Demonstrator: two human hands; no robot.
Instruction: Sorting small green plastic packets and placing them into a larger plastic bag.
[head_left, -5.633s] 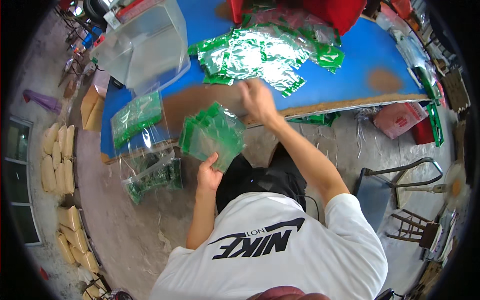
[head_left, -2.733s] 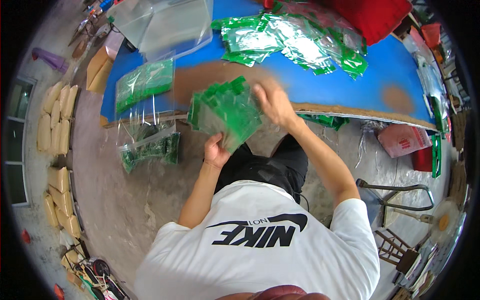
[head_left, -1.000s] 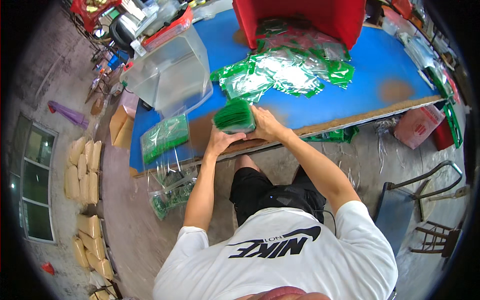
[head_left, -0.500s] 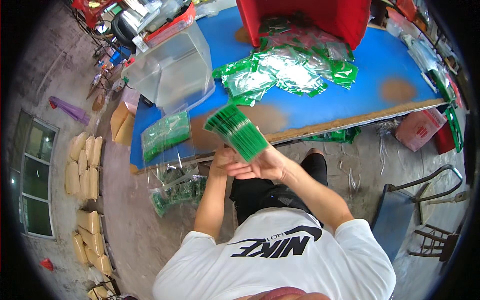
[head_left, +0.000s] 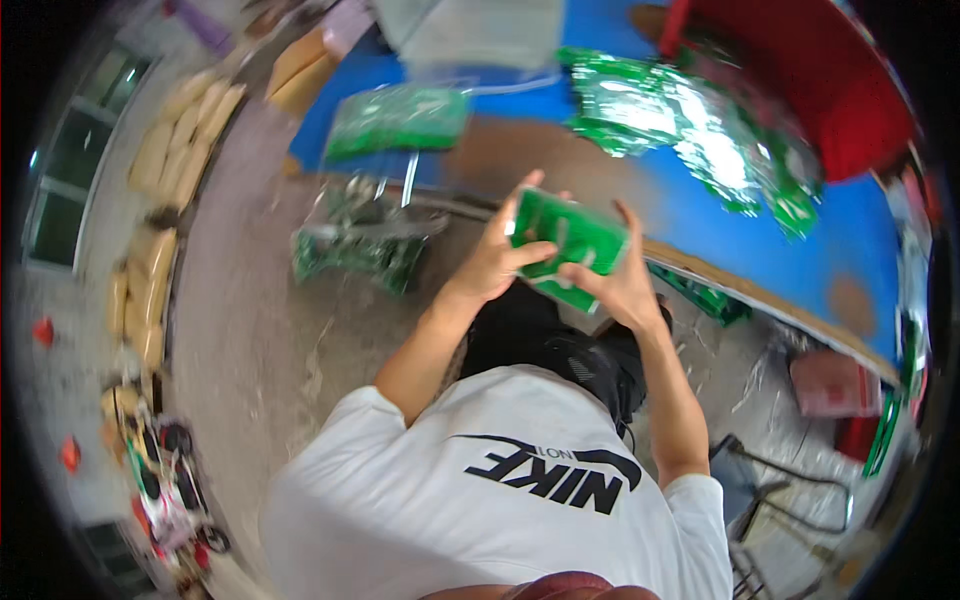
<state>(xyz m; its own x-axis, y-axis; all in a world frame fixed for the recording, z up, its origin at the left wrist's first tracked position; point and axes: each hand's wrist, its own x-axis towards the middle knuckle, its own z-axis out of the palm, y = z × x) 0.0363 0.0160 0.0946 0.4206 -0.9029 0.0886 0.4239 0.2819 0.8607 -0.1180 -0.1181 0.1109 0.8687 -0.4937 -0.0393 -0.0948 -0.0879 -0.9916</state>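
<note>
Both my hands grip a stack of green flat packets (head_left: 585, 235) just off the front edge of the blue table (head_left: 860, 235). My left hand (head_left: 487, 262) clasps its left side, thumb lying across the top face. On the opposite side, my right hand (head_left: 627, 288) has its thumb pressed on the near part and fingers round the edge. Slight blur hides the separate layers. To the left on the table lies a clear bag of green packets (head_left: 400, 120). Farther right, loose shiny green-and-silver packets (head_left: 640, 105) spread out before a tipped red bin (head_left: 835, 90).
A translucent plastic bin (head_left: 480, 35) stands at the table's far left. Below the front edge is a clear bag with green contents (head_left: 355, 255). Tan sacks (head_left: 185, 140) are stacked by the left wall. A metal-framed chair (head_left: 790, 510) stands at lower right.
The stack has turned from showing its layered edges to showing a broad green face, and has shifted right in view. My hands have moved to opposite sides of it. The view has swung.
</note>
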